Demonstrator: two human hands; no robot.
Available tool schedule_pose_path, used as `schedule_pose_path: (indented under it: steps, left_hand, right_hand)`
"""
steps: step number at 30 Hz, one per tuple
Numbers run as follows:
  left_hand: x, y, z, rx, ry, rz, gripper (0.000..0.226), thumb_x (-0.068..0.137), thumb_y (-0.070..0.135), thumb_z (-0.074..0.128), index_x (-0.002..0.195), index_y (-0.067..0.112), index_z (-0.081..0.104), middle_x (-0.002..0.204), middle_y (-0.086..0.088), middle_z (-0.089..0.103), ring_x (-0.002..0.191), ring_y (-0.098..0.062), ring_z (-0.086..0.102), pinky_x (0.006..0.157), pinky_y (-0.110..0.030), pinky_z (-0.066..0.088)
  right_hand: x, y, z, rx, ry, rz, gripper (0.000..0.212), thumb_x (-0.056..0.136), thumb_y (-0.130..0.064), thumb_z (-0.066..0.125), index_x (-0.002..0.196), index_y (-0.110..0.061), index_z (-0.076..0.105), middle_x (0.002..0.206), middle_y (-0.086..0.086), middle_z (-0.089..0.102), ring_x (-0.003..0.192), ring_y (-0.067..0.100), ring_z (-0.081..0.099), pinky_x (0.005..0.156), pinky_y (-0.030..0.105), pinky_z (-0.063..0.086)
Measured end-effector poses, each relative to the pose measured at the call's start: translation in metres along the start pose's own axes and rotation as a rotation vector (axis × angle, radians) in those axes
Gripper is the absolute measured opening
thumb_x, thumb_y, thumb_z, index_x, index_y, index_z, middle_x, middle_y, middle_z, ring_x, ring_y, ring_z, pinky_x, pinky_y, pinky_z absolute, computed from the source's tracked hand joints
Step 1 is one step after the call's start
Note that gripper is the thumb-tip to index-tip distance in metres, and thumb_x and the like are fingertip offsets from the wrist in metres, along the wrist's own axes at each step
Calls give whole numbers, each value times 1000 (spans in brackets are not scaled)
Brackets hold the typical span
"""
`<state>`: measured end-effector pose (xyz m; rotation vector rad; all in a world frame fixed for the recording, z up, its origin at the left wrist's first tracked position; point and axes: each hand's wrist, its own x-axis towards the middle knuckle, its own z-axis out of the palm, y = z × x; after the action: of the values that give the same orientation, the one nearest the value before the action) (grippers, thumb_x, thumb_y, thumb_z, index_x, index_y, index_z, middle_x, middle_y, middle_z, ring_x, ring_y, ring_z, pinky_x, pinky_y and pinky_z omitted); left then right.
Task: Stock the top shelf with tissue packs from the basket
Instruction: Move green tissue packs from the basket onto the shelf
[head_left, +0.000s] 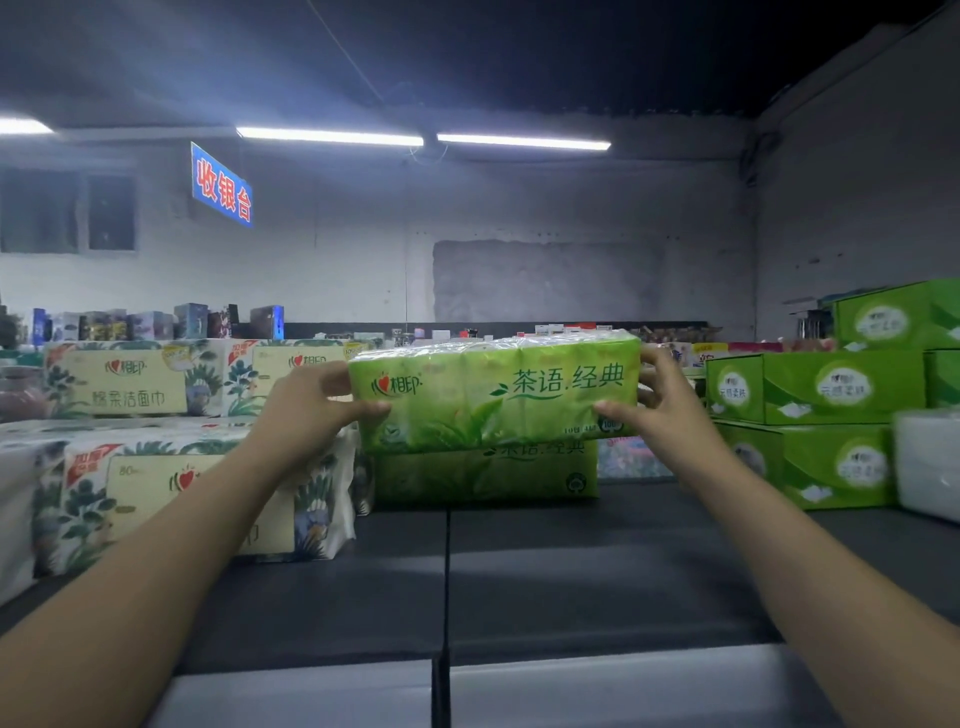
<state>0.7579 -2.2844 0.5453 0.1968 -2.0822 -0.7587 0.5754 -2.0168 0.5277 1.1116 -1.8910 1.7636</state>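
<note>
The left hand (317, 410) grips the left end of a green pack (493, 395) of tissues. Its thumb lies across the front near the bottom edge and its fingers reach round behind the end. The right hand (660, 410) grips the other end the same way, thumb on the lower front corner and fingers curled round the back. Each hand is spread about as wide as the pack is deep, and both arms stretch forward over the shelf (571, 571).

The green pack is held level, its printed face toward the camera and its long side running left to right. It sits directly over a second pack (483, 475) of the same green kind, which lies flat on the dark shelf toward the back. The bottom edge of the held one overlaps the top of that second pack in view, so I cannot tell whether they touch.

Just left of the two stand floral packs (182, 499), the nearest against the left end of the second pack. To the right, set apart, green boxes (831, 389) are stacked, with a white pack (930, 462) at the edge. Beyond, a blue sign (222, 184) hangs below the tube lights (332, 136).
</note>
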Motion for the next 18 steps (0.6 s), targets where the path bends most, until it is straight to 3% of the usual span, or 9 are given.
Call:
schedule_pose_path:
  steps: [2, 5, 8, 12, 16, 18]
  left_hand:
    - [1, -2, 1, 106, 28, 10, 22, 78, 27, 78, 97, 23, 70, 94, 4, 70, 88, -13, 62, 78, -28, 39]
    - [3, -5, 3, 181, 16, -8, 33, 79, 28, 77, 110, 21, 68, 102, -2, 72, 90, -18, 62, 78, -30, 42]
    - [6, -7, 4, 213, -9, -58, 46, 83, 25, 74, 125, 17, 55, 111, -6, 70, 94, -23, 62, 80, -34, 46]
    - [8, -12, -1, 162, -123, -128, 35, 90, 18, 64, 120, 20, 46, 121, -8, 66, 87, -26, 67, 78, -46, 55]
    - [8, -13, -1, 178, -234, -150, 36, 94, 21, 57, 126, 18, 41, 125, -8, 63, 90, -37, 68, 61, -36, 53]
    - [8, -14, 0, 166, -256, -157, 38, 94, 21, 57, 128, 19, 40, 125, -7, 63, 76, -31, 67, 58, -34, 51]
  right_hand:
    - [0, 2, 1, -108, 27, -25, 65, 80, -17, 73, 136, -19, 40, 140, 2, 47, 127, 20, 45, 103, 36, 38]
    - [0, 5, 3, -255, 62, -62, 63, 81, -22, 74, 137, -19, 46, 133, -3, 46, 115, 13, 46, 95, 27, 35]
    - [1, 7, 3, -255, 54, -36, 51, 81, -17, 73, 128, -22, 54, 121, 5, 55, 99, 17, 55, 78, 27, 42]
    - [-2, 5, 3, -160, -55, 57, 41, 88, -6, 63, 126, -20, 55, 100, -4, 55, 98, 20, 53, 66, 19, 42]
    - [-3, 5, 1, -161, -108, 111, 34, 89, -4, 60, 117, -23, 57, 100, -6, 57, 92, 12, 54, 65, 15, 40]
    - [-3, 6, 1, -162, -121, 126, 31, 89, -3, 59, 111, -24, 58, 97, -8, 59, 89, 6, 54, 65, 16, 40]
